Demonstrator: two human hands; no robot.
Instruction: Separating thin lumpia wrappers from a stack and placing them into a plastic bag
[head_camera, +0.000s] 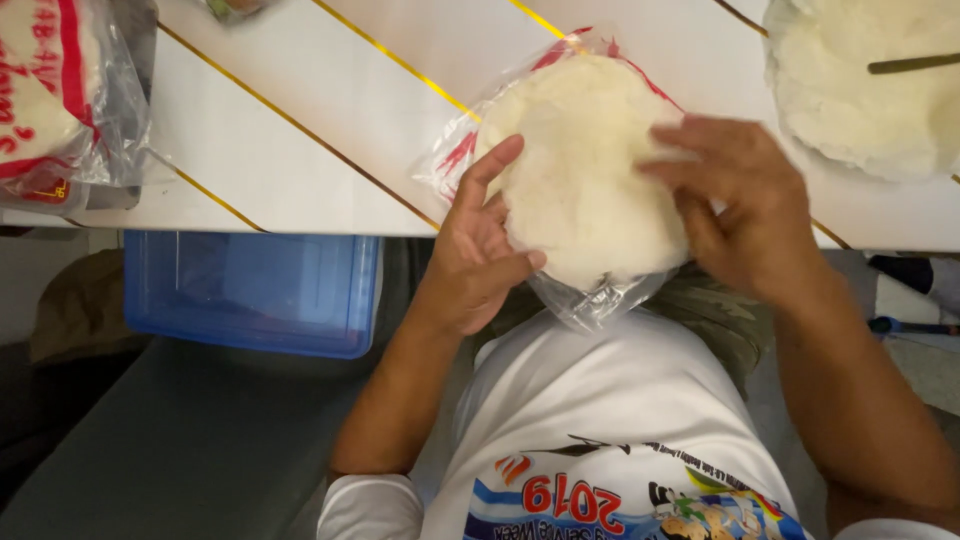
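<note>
the left grip (480, 250) and right grip (740, 205) clasped the bagged stack of white flatbreads (585, 170), lying flat at the white desk (330, 130) edge, bag mouth pointing away; blue bin (250, 290) below.

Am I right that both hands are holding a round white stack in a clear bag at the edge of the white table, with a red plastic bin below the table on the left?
Not quite. The head view shows the plastic bin is blue, not red. The rest holds: the left hand and right hand hold the round white stack in its clear bag at the white table's edge.
</note>
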